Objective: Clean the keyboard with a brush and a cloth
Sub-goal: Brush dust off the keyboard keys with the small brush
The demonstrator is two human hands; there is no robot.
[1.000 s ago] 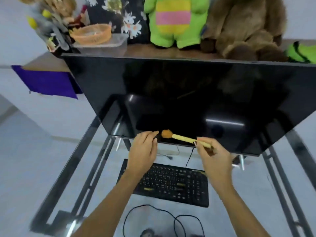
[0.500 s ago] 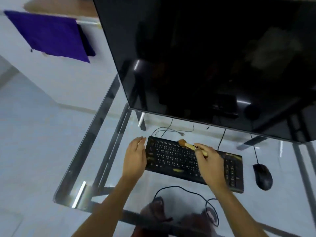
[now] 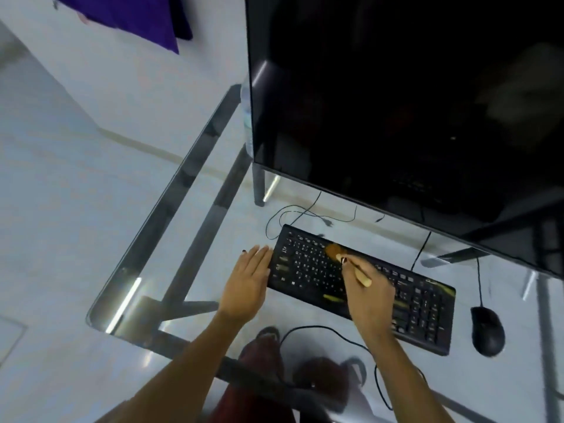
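A black keyboard (image 3: pixel 421 303) lies slanted on the glass desk (image 3: pixel 183 227) in front of the monitor. My right hand (image 3: pixel 370 296) grips the pale wooden handle of a small brush (image 3: pixel 335 251), whose orange-brown bristles rest on the upper key rows. My left hand (image 3: pixel 247 282) lies flat with straight fingers against the keyboard's left edge. A purple cloth (image 3: pixel 134 18) hangs at the top left, far from both hands.
A large dark monitor (image 3: pixel 412 102) fills the upper right, its feet standing on the glass. A black mouse (image 3: pixel 486 331) sits right of the keyboard. Thin cables (image 3: pixel 305 213) trail behind and in front of the keyboard. The desk's front left corner is near.
The view has tilted down from the shelf and screen to the desk. Both hands came down from the monitor's lower edge to the keyboard; the brush now touches the keys.
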